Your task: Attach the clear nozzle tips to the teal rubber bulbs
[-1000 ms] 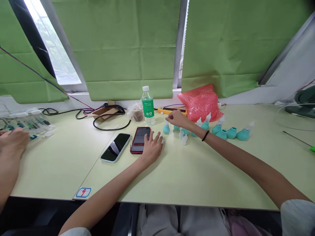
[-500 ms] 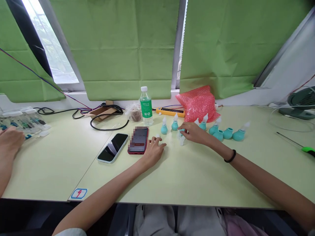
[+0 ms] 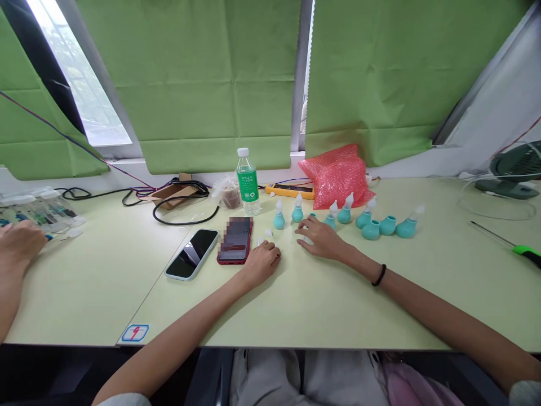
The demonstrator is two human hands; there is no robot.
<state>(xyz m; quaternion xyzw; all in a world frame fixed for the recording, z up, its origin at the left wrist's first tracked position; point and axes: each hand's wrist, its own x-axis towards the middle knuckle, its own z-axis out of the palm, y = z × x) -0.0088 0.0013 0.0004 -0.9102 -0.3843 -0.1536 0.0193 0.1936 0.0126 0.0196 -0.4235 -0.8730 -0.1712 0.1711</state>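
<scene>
My right hand [image 3: 321, 239] reaches over the table with thumb and fingers apart around translucent nozzle tips [image 3: 308, 239], partly hidden beneath it. One teal bulb [image 3: 312, 215] shows just behind its fingers. My left hand [image 3: 264, 263] rests beside the red-cased phone [image 3: 235, 242], fingers curled together; whether they hold anything is hidden. Just beyond them lies a small whitish piece [image 3: 269, 232]. Two teal squeeze bulbs with clear nozzles, one left [image 3: 279, 219] and one right [image 3: 297, 212], stand behind my hands. To the right sit more, among them an open-topped bulb [image 3: 371, 230] without a nozzle.
A white-edged phone [image 3: 192, 255], a water bottle [image 3: 248, 183], red bubble wrap [image 3: 338, 177] and a yellow-orange device [image 3: 291, 192] lie around. Black cable [image 3: 181, 221] coils at the back. Another person's hand [image 3: 21, 242] works at far left; a screwdriver [image 3: 524, 251] lies right.
My right hand has come down and toward me, from a teal bulb to the clear tips. My left hand has drawn back slightly, its fingers curling in.
</scene>
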